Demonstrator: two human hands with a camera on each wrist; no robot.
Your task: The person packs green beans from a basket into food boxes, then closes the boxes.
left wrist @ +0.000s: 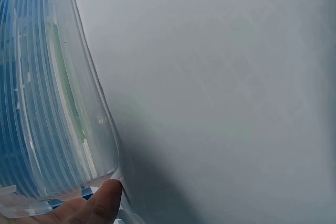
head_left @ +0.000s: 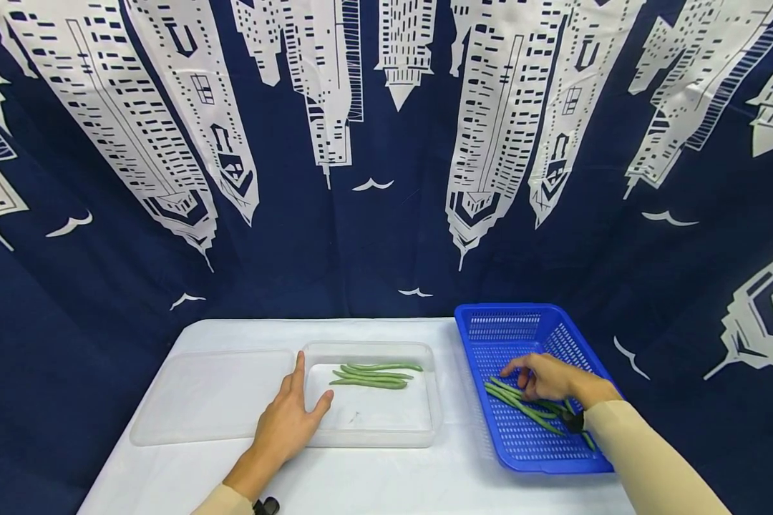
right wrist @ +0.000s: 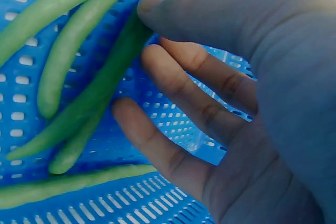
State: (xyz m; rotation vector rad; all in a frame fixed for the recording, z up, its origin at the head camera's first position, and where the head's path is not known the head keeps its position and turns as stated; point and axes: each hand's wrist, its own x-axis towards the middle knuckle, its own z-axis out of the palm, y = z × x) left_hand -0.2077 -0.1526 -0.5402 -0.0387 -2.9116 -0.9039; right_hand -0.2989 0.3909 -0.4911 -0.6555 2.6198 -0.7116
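My left hand (head_left: 288, 423) lies with fingers straight and thumb spread at the left edge of a clear plastic container (head_left: 373, 438). In the left wrist view, fingertips (left wrist: 107, 198) are right at the container's ribbed wall (left wrist: 39, 103). Inside it, several green beans (head_left: 368, 383) lie side by side toward the back. Over at the right, my right hand (head_left: 547, 377) reaches into a blue plastic basket (head_left: 512, 447) with its fingers loosely bent. Its thumb (right wrist: 157, 14) overlaps a green bean (right wrist: 100, 87) in the right wrist view; the fingertips below are apart from the thumb.
A flat translucent lid (head_left: 212, 397) lies left of the container on the white tabletop (head_left: 386, 479). More loose green beans (right wrist: 79, 182) lie in the basket around my right hand. A dark blue curtain with white building prints (head_left: 386, 236) hangs behind the table.
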